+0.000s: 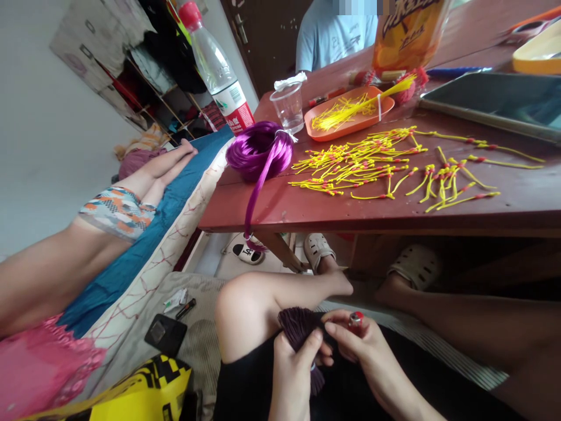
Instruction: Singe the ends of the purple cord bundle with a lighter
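Observation:
Low in the head view, over my lap, my left hand [293, 365] is closed around a dark purple tassel of threads [298, 326]. My right hand [362, 345] is closed too, pinching a small red lighter [355, 318] right against the tassel's top. Both hands touch each other at the tassel. A skein of bright purple thread [258, 153] lies on the red-brown table [307, 207], with one strand hanging over the table's front edge.
Several yellow cords with red knots [372, 164] are spread on the table, beside an orange tray [350, 114], a plastic cup [289, 107], a water bottle [217, 67] and a metal tray [495, 99]. A person lies on the bed at left; another sits behind the table.

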A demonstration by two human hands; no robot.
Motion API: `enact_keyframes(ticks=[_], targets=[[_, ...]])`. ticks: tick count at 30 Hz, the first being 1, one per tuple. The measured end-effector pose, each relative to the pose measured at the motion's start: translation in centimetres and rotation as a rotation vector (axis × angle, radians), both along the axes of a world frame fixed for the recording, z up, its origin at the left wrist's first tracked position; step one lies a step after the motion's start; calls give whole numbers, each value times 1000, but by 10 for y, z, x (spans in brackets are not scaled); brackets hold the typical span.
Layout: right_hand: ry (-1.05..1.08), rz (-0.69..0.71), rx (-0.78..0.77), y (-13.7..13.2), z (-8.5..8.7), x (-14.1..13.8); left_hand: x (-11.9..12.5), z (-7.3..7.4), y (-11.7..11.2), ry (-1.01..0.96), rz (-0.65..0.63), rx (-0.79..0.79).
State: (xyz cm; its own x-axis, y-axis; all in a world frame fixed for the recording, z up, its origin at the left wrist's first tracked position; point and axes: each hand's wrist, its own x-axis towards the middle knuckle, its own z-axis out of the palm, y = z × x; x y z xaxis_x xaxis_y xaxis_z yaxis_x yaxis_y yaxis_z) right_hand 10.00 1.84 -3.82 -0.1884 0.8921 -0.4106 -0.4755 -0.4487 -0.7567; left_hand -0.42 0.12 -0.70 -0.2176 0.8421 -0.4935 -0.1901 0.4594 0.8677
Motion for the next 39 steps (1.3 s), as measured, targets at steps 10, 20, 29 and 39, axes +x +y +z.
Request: enact_keyframes(ticks=[10, 20, 29, 39], targets=[[34, 2, 2, -2, 5, -4, 4, 2, 3, 9, 65, -29], [-8, 5, 53, -2, -15, 5, 4, 7, 4, 28, 80, -32], [-370, 146, 99, -4, -5, 4, 2, 7, 2, -10, 72, -36], [-381, 110, 77, -4, -3, 2, 3, 8, 2, -6, 81, -55]])
